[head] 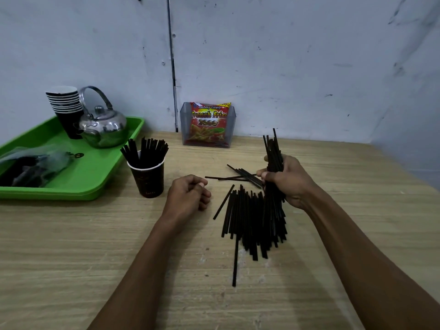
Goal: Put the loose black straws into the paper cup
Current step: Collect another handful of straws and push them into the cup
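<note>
A dark paper cup (pixel 149 178) stands on the wooden table, left of centre, with several black straws (pixel 145 152) upright in it. My right hand (pixel 289 181) grips a bundle of black straws (pixel 273 151), held nearly upright above the table. Under and in front of that hand lies a pile of loose black straws (pixel 252 220). A few more straws (pixel 240 176) lie scattered behind the pile. My left hand (pixel 190 195) rests on the table between cup and pile, fingers curled with nothing in them.
A green tray (pixel 100 172) at the left holds a stack of dark paper cups (pixel 67 110), a metal kettle (pixel 103 127) and a plastic bag (pixel 31 165). A clear holder with a red snack packet (pixel 207 125) stands against the wall.
</note>
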`<state>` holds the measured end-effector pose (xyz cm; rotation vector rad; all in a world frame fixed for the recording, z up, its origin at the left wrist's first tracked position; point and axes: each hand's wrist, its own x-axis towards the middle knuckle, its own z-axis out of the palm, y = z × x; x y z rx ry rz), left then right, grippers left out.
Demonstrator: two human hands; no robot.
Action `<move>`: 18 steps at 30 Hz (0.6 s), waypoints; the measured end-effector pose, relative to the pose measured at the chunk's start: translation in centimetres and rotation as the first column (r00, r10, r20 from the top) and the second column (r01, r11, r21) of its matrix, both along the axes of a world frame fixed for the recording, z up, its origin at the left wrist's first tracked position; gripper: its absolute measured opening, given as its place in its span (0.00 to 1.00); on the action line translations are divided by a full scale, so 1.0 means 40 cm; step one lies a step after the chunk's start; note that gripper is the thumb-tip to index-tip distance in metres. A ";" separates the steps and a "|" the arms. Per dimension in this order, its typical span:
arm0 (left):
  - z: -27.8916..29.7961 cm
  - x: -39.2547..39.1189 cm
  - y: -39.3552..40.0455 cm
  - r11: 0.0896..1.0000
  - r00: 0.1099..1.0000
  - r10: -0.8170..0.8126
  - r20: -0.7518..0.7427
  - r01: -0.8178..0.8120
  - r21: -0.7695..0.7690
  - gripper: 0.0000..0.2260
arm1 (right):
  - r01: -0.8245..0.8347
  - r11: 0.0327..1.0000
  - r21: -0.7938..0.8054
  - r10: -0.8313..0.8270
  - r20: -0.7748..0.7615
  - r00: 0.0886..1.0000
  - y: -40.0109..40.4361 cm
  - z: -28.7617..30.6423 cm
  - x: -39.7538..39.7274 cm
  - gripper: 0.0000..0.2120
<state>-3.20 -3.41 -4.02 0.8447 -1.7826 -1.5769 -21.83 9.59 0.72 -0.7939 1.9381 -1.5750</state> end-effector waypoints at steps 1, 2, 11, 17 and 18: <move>0.001 -0.001 0.003 1.000 1.000 0.004 -0.009 -0.004 -0.008 0.08 | -0.011 1.000 -0.006 0.011 -0.006 1.000 0.001 -0.001 -0.001 0.17; 0.003 -0.002 0.006 1.000 1.000 0.010 -0.017 -0.010 -0.024 0.08 | -0.022 1.000 -0.015 0.022 -0.002 1.000 0.001 -0.001 -0.002 0.16; 0.052 -0.036 0.104 0.964 0.990 -0.015 -0.139 -0.023 -0.266 0.07 | -0.022 0.979 -0.203 -0.018 -0.194 0.981 0.014 0.023 -0.003 0.18; 0.066 -0.066 0.173 0.914 0.977 -0.210 0.023 0.205 -0.349 0.18 | -0.036 0.946 -0.322 -0.075 -0.327 0.942 0.006 0.070 0.036 0.20; 0.068 -0.077 0.185 0.890 0.966 -0.241 0.093 0.258 -0.375 0.23 | -0.037 0.939 -0.342 -0.077 -0.316 0.946 0.004 0.075 0.041 0.20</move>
